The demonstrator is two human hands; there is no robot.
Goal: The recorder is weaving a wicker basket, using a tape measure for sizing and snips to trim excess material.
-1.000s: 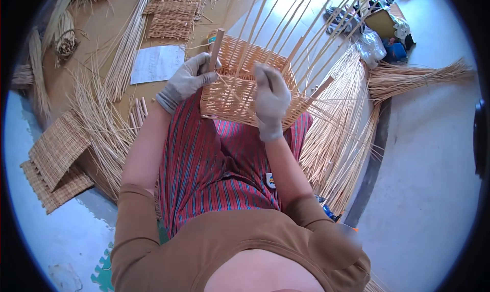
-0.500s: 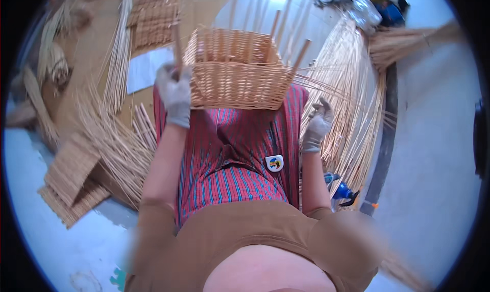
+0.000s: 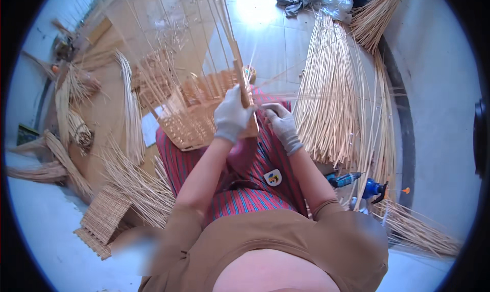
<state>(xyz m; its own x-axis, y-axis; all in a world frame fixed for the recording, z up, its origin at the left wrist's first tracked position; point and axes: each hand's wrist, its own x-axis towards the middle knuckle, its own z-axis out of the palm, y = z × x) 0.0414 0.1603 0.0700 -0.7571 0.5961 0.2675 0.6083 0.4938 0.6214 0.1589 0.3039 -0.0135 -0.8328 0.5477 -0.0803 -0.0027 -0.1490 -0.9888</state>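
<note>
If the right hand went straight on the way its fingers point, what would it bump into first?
Probably the right end of the woven basket, where the left hand holds it; depth is unclear, so the right hand might touch the left one first.

Left of the left hand [image 3: 233, 115], the basket [image 3: 195, 126] and its tall stakes [image 3: 239, 73] block passage. Thin strands [image 3: 326, 96] cross just beyond the right hand [image 3: 282, 124]. Nearer the body, room opens between the forearms [image 3: 204, 173].
</note>
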